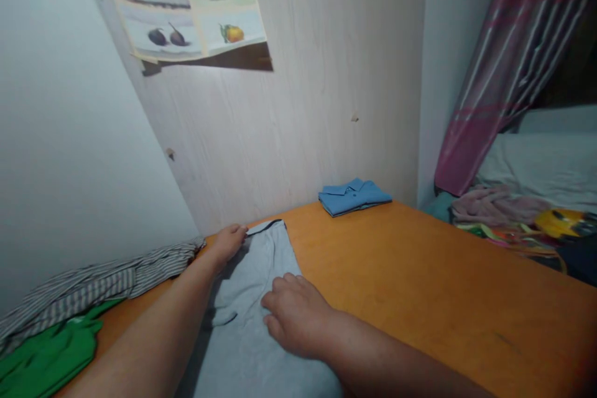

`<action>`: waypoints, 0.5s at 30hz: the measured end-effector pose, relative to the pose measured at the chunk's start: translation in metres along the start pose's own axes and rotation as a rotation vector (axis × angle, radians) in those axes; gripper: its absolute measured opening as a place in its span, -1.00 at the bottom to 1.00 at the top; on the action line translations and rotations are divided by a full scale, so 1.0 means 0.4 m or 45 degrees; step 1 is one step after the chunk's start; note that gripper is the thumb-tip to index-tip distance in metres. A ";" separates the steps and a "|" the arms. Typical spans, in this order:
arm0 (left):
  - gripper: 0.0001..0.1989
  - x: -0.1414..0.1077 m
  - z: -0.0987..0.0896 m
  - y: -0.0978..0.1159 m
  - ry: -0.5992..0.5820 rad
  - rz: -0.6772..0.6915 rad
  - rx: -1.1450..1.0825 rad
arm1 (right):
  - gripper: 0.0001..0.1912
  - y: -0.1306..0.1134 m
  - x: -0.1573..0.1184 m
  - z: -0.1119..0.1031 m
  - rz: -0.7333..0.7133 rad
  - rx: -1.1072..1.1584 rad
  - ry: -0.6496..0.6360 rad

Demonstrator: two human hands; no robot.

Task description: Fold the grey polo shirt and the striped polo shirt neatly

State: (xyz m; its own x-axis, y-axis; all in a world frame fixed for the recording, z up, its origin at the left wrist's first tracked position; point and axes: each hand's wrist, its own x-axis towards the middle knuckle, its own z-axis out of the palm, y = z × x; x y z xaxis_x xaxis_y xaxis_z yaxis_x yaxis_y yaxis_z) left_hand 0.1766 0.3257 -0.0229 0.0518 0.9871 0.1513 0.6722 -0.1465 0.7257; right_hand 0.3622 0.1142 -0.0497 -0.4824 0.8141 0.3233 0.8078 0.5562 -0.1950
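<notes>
A light grey garment (254, 298) with a dark trim along its far edge lies lengthwise on the orange tabletop (420, 273), folded into a long strip. What kind of garment it is I cannot tell. My left hand (229, 244) is at its far left corner, fingers closed on the edge beside the dark trim. Across the middle right side of the cloth rests my right hand (301, 314), palm down, thumb apart from the loosely bent fingers. A small flap with a dark edge sticks out between my forearms. The near end of the garment runs out of view.
A folded blue collared shirt (354, 196) lies at the table's back edge. On the left are a striped garment (107, 283) and a green garment (51, 351). A wall with fruit pictures (196, 6) stands behind. Right of the table are a pink curtain (494, 74) and piled cloths (499, 205).
</notes>
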 end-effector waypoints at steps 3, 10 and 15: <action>-0.68 -0.054 -0.051 -0.025 0.028 -0.019 -0.036 | -0.74 -0.001 -0.003 -0.004 0.002 0.009 -0.016; -0.71 -0.189 -0.151 -0.068 0.126 -0.057 0.016 | -0.76 -0.005 -0.007 -0.016 0.014 0.023 -0.056; -0.67 -0.312 -0.169 -0.089 0.095 -0.076 0.064 | -0.75 -0.006 -0.010 -0.020 0.005 0.017 -0.071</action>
State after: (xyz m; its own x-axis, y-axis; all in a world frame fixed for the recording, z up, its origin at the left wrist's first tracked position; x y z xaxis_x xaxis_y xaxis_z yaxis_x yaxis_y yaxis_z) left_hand 0.0964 0.2035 -0.0222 -0.0429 0.9862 0.1598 0.7088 -0.0827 0.7005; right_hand 0.3647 0.1083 -0.0431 -0.4980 0.8240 0.2703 0.8053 0.5550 -0.2083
